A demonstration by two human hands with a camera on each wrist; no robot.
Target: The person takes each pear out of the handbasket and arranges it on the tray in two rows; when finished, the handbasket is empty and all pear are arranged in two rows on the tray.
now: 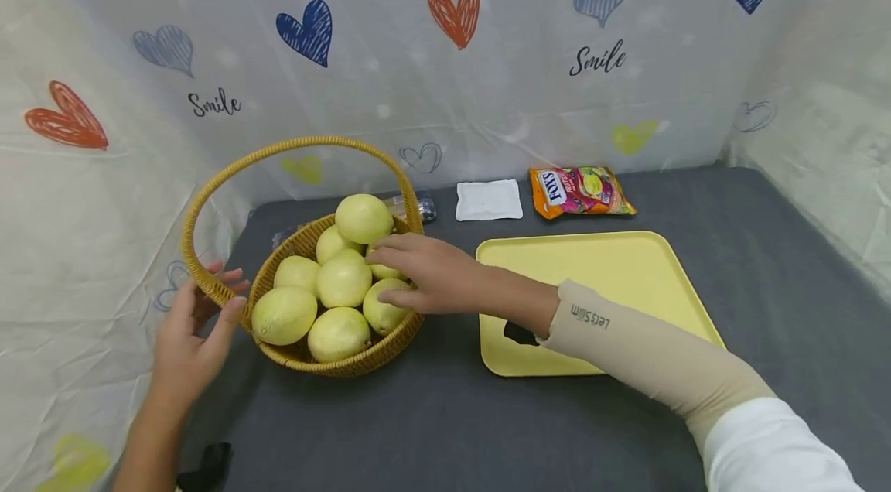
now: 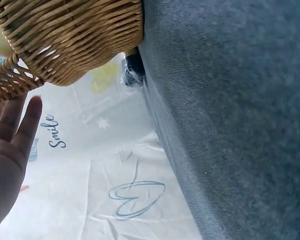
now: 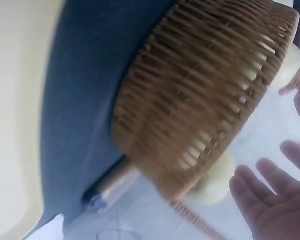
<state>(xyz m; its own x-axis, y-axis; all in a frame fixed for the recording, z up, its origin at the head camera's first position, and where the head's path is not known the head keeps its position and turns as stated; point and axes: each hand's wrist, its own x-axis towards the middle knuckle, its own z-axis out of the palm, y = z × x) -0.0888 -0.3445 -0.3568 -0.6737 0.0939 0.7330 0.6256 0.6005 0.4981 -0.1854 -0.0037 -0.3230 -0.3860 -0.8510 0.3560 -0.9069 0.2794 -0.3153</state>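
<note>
A wicker basket (image 1: 390, 359) with a tall arched handle (image 1: 306, 142) stands on the left of the table, heaped with several pale yellow lemons (image 1: 344, 279). My left hand (image 1: 195, 341) holds the foot of the handle on its left side, with the thumb in front and the fingers behind. In the left wrist view those fingers (image 2: 27, 122) reach up to the woven handle base. Over the lemons at the basket's right side, my right hand (image 1: 431, 271) hovers with loosely spread fingers. In the right wrist view its palm (image 3: 282, 215) shows nothing held.
A yellow tray (image 1: 599, 264) lies right of the basket, under my right forearm. Behind it are an orange FOX'S candy bag (image 1: 581, 192) and a white packet (image 1: 489, 200). A clear-wrapped item (image 1: 423, 207) lies behind the basket. Curtains with printed hearts border the grey table (image 1: 431, 430).
</note>
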